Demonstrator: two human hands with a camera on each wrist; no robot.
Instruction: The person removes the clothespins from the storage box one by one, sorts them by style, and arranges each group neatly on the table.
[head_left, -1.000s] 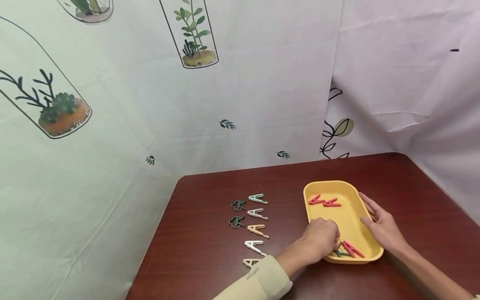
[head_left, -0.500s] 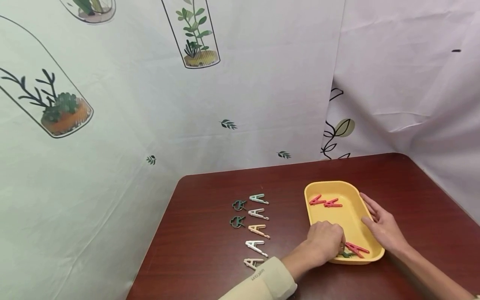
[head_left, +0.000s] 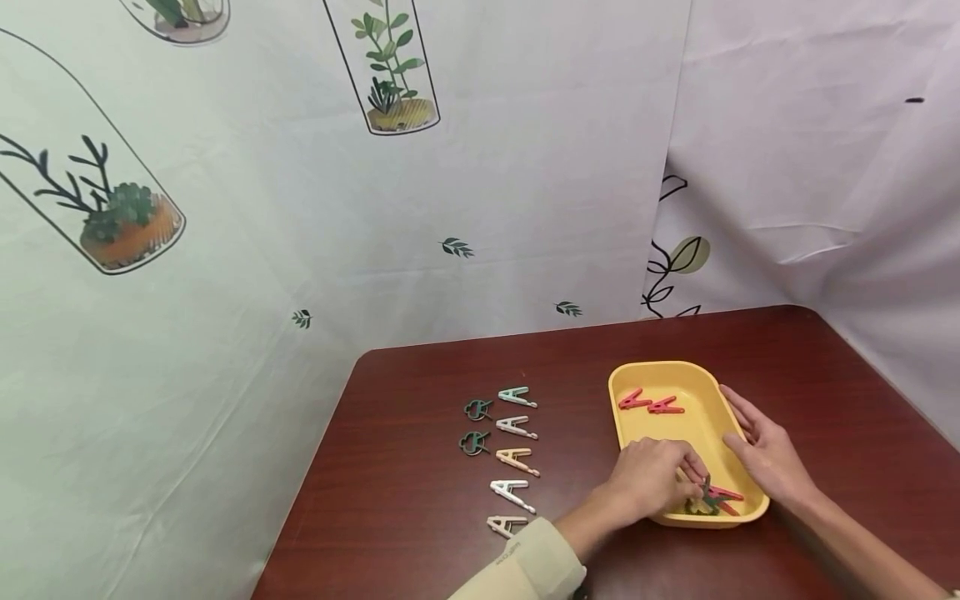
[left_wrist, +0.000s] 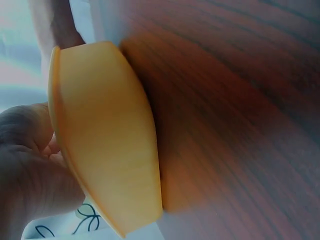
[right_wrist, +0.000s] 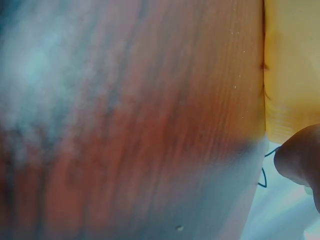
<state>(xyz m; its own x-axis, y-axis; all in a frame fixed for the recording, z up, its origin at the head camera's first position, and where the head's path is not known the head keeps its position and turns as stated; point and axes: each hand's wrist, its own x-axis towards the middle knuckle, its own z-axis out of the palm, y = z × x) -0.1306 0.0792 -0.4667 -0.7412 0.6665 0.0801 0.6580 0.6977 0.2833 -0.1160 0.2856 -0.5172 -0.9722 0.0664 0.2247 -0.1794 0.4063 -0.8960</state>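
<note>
Well, from where I sit at the head feed, the left hand (head_left: pixel 658 475) has its thumb and fingers together on a dark green clip (head_left: pixel 707 485), and I read that as a pinch. The clip is at the fingertips, on the right side of the knuckles, down in the near end of the yellow tray (head_left: pixel 697 429). One part of it stands up between the fingers and another points off to the right; too much is covered for me to fix its long axis. Just beside it, on its right, a red clip (head_left: pixel 729 493) lies with its legs running roughly rightward, away from the fingers.

I judge that everything turns on this: the left hand is the nearer one, with the clip on its inner side. The right hand (head_left: pixel 768 458) grasps the tray's right rim, thumb inside, fingers along the outer wall, a little apart from the clip. My wrist feeds show tray wall and wood, so they add nothing about the pinch.

Farther out, two red clips (head_left: pixel 634 400) lie at the tray's far end. Left of the tray, on the table (head_left: pixel 420 500), are a column of pale clips (head_left: pixel 514 426) and two green ring-shaped clips (head_left: pixel 475 442), behind the left forearm's side.
</note>
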